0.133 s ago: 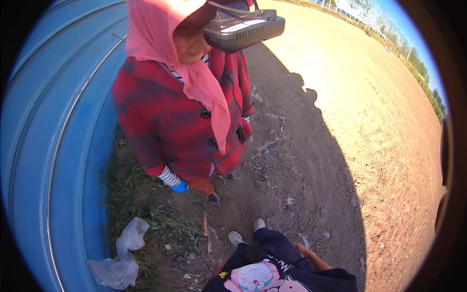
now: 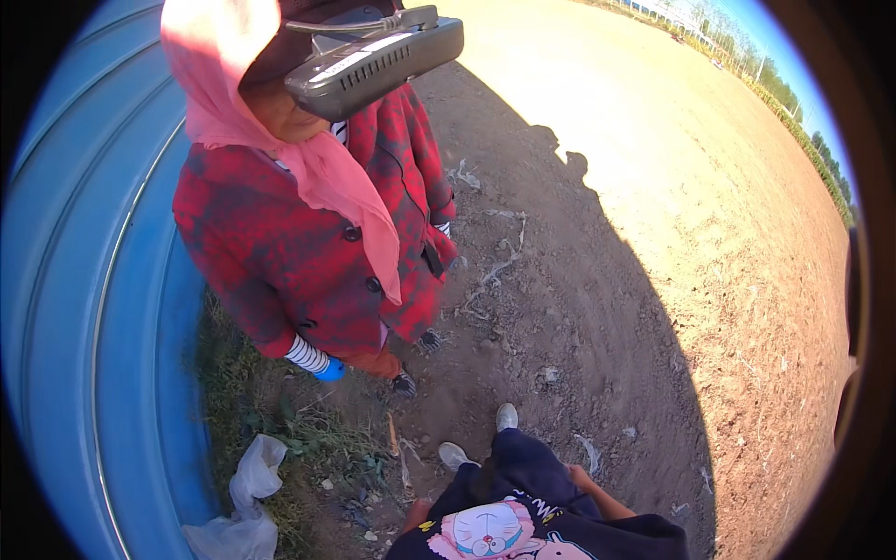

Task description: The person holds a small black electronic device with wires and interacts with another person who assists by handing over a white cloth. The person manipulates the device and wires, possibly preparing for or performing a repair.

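Observation:
My right hand [image 2: 581, 478] hangs beside my dark trousers [image 2: 534, 467], its fingers hard to make out. Only a small part of my left hand [image 2: 418, 512] shows at the other side of my dark printed top [image 2: 597, 537]. Nothing can be seen held in either one. Close in front of me stands a person in a red and dark checked coat [image 2: 317, 238] and a pink headscarf [image 2: 341, 182]. A black boxy device [image 2: 383, 70] is worn on that person's head. Something blue [image 2: 331, 371] is at the person's hand below a striped cuff.
A blue ribbed metal wall [image 2: 56, 308] runs along the left. A crumpled translucent plastic sheet [image 2: 257, 471] lies near its base among weeds [image 2: 317, 434]. Dry bare soil [image 2: 579, 280] spreads to the right, part in shadow, part in sun. Trees [image 2: 775, 84] line the far edge.
The person in the checked coat appears further left and slightly lower in the picture, and the head device sits further left too. My hands stay at my sides.

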Motion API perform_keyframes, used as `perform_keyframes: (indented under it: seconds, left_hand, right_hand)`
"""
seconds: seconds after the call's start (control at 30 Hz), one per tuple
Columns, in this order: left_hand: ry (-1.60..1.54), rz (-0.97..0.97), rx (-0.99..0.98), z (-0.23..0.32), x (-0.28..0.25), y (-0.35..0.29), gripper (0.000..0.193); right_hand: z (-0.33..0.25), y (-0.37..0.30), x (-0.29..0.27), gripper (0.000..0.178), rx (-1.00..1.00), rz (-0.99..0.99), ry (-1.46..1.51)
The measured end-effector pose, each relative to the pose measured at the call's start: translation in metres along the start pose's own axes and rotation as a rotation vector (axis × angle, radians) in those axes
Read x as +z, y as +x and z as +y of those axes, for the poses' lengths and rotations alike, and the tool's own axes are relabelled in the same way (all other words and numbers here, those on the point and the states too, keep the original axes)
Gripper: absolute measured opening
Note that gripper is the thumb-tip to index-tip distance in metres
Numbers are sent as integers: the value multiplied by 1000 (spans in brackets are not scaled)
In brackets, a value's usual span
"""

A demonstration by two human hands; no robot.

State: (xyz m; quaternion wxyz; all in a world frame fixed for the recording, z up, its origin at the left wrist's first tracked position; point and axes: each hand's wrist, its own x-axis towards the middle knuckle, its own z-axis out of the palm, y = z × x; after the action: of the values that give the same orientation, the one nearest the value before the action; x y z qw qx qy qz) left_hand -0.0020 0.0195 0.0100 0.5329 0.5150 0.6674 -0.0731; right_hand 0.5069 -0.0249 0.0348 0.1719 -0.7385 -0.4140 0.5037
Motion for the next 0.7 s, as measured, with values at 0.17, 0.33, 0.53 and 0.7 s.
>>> perform_keyframes:
  seconds: [0.17,0.33,0.53,0.7]
  left_hand:
    - [-405,70,-20,42,-31,22,26]
    - [-229,105,71,110,-51,38,24]
    - [-398,132,114,189,-27,49,20]
    - [-512,220,87,213,-22,66,20]
  right_hand:
    - [13,10,13,44,200,134,-69]
    - [30,45,-4,43,148,93,-103]
    - [-8,89,-68,38,343,61,-81]
    - [-54,149,-128,32,133,-36,-119]
